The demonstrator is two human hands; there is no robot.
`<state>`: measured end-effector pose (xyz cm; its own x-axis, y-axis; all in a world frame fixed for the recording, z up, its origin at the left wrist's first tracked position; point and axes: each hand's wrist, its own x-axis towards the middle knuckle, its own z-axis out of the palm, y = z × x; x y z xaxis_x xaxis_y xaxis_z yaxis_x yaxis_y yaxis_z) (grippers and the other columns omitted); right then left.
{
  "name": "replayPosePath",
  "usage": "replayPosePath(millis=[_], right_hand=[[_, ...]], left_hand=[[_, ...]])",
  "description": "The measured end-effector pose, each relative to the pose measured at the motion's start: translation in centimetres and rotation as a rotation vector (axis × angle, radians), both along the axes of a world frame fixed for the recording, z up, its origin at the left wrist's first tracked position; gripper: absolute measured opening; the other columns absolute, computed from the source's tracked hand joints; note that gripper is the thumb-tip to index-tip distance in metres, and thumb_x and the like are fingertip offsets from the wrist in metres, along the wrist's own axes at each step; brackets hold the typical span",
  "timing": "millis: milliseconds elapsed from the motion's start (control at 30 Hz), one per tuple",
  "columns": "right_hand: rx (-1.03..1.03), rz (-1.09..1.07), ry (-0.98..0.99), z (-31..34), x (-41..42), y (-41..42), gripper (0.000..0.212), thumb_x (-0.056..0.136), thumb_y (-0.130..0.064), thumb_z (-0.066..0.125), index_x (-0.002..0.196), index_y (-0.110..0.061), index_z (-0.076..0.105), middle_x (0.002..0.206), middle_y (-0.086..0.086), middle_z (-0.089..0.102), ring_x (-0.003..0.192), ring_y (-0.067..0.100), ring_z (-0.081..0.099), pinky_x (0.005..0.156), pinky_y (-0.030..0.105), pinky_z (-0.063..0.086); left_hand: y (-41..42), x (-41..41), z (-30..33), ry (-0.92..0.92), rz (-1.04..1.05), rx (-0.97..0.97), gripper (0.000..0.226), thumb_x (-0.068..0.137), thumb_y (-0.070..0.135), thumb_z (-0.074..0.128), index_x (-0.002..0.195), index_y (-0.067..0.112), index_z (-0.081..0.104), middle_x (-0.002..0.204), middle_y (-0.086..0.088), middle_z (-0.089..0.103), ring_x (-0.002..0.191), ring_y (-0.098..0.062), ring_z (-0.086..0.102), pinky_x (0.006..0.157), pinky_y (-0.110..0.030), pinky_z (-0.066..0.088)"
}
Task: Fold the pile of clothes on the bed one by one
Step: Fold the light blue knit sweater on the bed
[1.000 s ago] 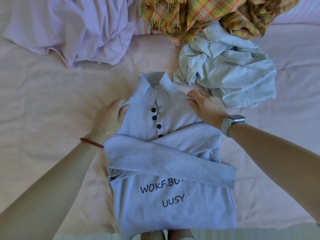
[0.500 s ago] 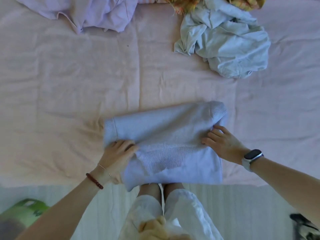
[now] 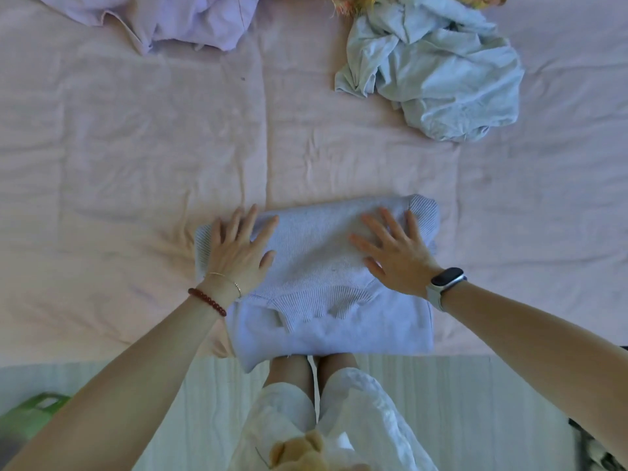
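While flattening the fold, left hand [image 3: 238, 253] and right hand [image 3: 394, 256] spread flat, fingers apart, pressing folded sweater [image 3: 319, 253] against bed [image 3: 136, 181].

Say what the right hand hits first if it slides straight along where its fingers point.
Probably nothing close: the right hand clears the folded sweater, then bare sheet; the lilac garment lies farthest.

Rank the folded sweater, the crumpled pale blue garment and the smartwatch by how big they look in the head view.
1. Folded sweater, though it lies nearer the camera.
2. Crumpled pale blue garment, bunched up, so its spread size is unclear.
3. Smartwatch, plainly smallest.
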<state>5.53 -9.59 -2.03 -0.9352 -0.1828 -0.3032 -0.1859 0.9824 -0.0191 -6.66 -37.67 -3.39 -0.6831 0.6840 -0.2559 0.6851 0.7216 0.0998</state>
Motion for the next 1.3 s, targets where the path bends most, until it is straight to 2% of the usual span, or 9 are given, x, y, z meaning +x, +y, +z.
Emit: replayPosePath(millis=[100,200,333,433,600,733,900,1100,1300], right_hand=[[0.127,0.004,-0.309,-1.2,0.9,2.2,0.061,0.086,-0.041,0.057,0.141,-0.038,0.033,0.154,0.006,0.021,0.137,0.041,0.026,0.094,0.072,0.03],[0.252,-0.131,-0.576,-1.2,2.4,5.2,0.059,0.1,-0.039,0.023,0.14,-0.041,-0.02,0.151,-0.007,-0.027,0.142,0.031,-0.017,0.108,0.064,0.009],[0.295,-0.148,-0.538,-0.4,2.0,4.5,0.052,0.093,-0.03,0.026,0.145,-0.032,0.028,0.155,0.008,0.021,0.14,0.039,0.018,0.105,0.065,0.019],[0.188,-0.202,-0.367,0.3,0.9,2.7,0.045,0.075,-0.03,0.033,0.082,-0.011,0.074,0.1,0.014,0.067,0.095,0.037,0.061,0.091,0.054,0.035],[0.025,-0.175,0.003,1.3,-2.3,-0.8,0.028,0.079,-0.028,0.048,0.092,-0.011,0.066,0.1,0.011,0.063,0.089,0.03,0.06,0.083,0.045,0.042],[0.046,-0.11,-0.268,-0.7,-3.2,-1.1,0.054,0.088,-0.04,0.031,0.139,-0.025,0.039,0.139,0.011,0.048,0.126,0.036,0.046,0.095,0.065,0.035],[0.103,-0.098,-0.461,-1.1,-1.5,1.8,0.056,0.084,-0.042,0.029,0.136,-0.024,0.035,0.137,0.014,0.05,0.121,0.042,0.049,0.093,0.063,0.037],[-0.103,-0.186,-0.071,-0.5,-3.2,2.7,0.031,0.084,-0.021,0.042,0.079,-0.005,0.068,0.092,0.015,0.067,0.084,0.035,0.067,0.074,0.041,0.052],[-0.096,-0.392,-0.348,-0.9,-6.4,4.7,0.053,0.091,-0.029,0.054,0.14,-0.016,0.035,0.138,0.006,0.045,0.129,0.026,0.037,0.107,0.045,0.025]], left_hand=[[-0.7,0.1,-1.5,-0.026,0.017,-0.091,0.062,0.076,0.035,0.067,0.134,0.02,0.049,0.136,-0.021,0.048,0.121,-0.045,0.046,0.092,-0.065,0.035],[-1.8,0.8,-2.0,-0.015,0.011,-0.121,0.058,0.082,0.043,0.037,0.138,0.026,0.035,0.141,-0.017,0.043,0.128,-0.04,0.033,0.095,-0.066,0.032],[-3.1,2.6,-2.4,-0.041,0.017,-0.133,0.062,0.08,0.046,0.031,0.139,0.027,0.028,0.145,-0.019,0.036,0.133,-0.04,0.022,0.103,-0.062,0.018],[-3.0,3.7,-2.0,-0.116,0.025,-0.158,0.063,0.079,0.049,0.032,0.137,0.024,0.032,0.145,-0.022,0.035,0.133,-0.044,0.022,0.1,-0.066,0.025],[-3.4,4.4,-1.9,-0.143,-0.037,-0.146,0.06,0.08,0.05,0.033,0.127,0.018,0.052,0.142,-0.018,0.034,0.13,-0.044,0.026,0.096,-0.063,0.025],[-4.1,4.8,-1.7,-0.147,-0.115,-0.147,0.057,0.077,0.045,0.034,0.108,0.013,0.069,0.137,-0.013,0.045,0.126,-0.041,0.032,0.091,-0.061,0.039],[-4.0,3.8,-0.4,-0.233,-0.011,0.106,0.035,0.078,0.034,0.038,0.07,0.018,0.068,0.113,-0.005,0.064,0.111,-0.025,0.041,0.069,-0.042,0.057],[-1.6,-2.0,0.3,-0.051,0.199,0.204,0.025,0.08,0.017,0.06,0.104,0.011,0.065,0.1,-0.01,0.06,0.097,-0.027,0.047,0.073,-0.043,0.049],[-0.1,-7.3,-2.4,-0.689,0.214,-0.161,0.048,0.081,0.041,0.065,0.121,0.016,0.054,0.117,-0.008,0.056,0.108,-0.026,0.051,0.089,-0.032,0.039]])
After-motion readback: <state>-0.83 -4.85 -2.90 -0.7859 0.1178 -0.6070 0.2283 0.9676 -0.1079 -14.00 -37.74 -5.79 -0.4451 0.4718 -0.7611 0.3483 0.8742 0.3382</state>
